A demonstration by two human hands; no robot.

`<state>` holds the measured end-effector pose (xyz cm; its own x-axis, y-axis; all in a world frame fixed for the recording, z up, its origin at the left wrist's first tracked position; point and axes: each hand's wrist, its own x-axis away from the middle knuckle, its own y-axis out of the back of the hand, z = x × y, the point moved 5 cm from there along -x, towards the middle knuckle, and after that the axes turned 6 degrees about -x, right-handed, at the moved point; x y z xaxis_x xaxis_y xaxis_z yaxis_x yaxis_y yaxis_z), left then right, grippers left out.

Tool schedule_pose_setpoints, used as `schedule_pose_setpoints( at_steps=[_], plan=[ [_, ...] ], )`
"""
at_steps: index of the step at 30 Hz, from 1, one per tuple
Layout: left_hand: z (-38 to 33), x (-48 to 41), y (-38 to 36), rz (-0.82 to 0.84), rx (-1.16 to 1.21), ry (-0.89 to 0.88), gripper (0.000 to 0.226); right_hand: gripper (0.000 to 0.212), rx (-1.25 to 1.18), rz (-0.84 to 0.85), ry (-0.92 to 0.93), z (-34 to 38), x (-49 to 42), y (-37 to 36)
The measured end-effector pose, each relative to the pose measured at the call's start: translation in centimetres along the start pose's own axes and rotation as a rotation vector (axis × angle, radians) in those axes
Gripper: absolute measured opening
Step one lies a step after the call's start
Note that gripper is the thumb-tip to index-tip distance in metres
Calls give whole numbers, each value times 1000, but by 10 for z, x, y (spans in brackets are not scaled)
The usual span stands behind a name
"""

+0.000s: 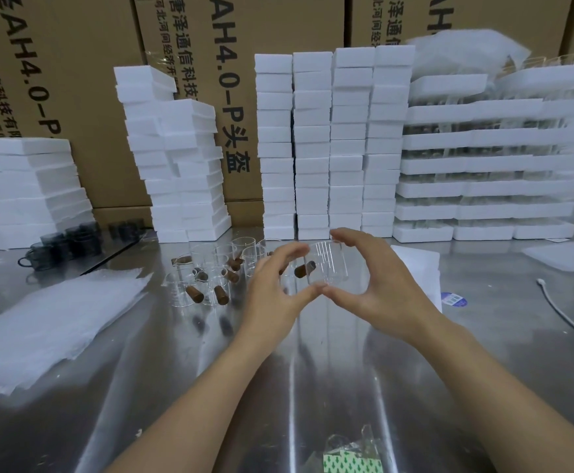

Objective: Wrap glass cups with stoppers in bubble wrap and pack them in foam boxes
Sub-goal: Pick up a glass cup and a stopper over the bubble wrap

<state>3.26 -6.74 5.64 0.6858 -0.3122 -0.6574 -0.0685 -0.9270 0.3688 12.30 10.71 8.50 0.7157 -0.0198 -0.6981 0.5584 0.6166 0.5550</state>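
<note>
Though glass cup [330, 264] nearly invisible, left grip [272, 288] and right grip [374, 288] clamp its sides; stopper [304, 269] blurred beside left fingertips.

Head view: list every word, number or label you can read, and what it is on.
"AH4.0-P头盔": middle carton, printed sideways.
"唐泽通信科技": same carton, rest hidden; the smaller line beside it is too blurred to read.
"AH4.0-P": left carton, rest hidden.
"AH": right carton, rest hidden.
Blue sticker on the table: print too small to read.
</note>
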Motion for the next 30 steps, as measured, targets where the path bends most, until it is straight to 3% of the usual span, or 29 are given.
schedule_pose_setpoints(
  at_steps=[3, 9, 12, 16, 21, 23, 26, 28, 30],
  plan=[
    [1, -1, -4, 39, 192, 100, 61, 78, -91, -13, -82, -4, 0, -1],
    [-6, 8, -21, 317, 764, 425, 73, 48, -426, 61, -236, -1, -2, -2],
    [-3, 8, -23, 298, 863, 464, 80, 37, -570, 104, -263, 5, -1, -5],
    [-3, 7, -21, 311, 855, 460, 84, 20, -577, 134, -328, 3, 0, -14],
    [-20, 8, -3, 331, 472, 362, 75, 25, -729, 106, -462, -9, 0, -12],
    [-19, -4, 25, 198, 289, 269, 71, 25, -767, 100, -532, -14, 0, -16],
    [0, -23, 93, -187, 101, 197, 39, 25, -760, 100, -594, -19, 1, -24],
    [25, -28, 143, -388, -114, 239, 24, 24, -739, 96, -612, -20, 2, -29],
    [61, -28, 189, -424, -435, 362, 26, 23, -711, 108, -615, -19, 3, -31]
  ],
)
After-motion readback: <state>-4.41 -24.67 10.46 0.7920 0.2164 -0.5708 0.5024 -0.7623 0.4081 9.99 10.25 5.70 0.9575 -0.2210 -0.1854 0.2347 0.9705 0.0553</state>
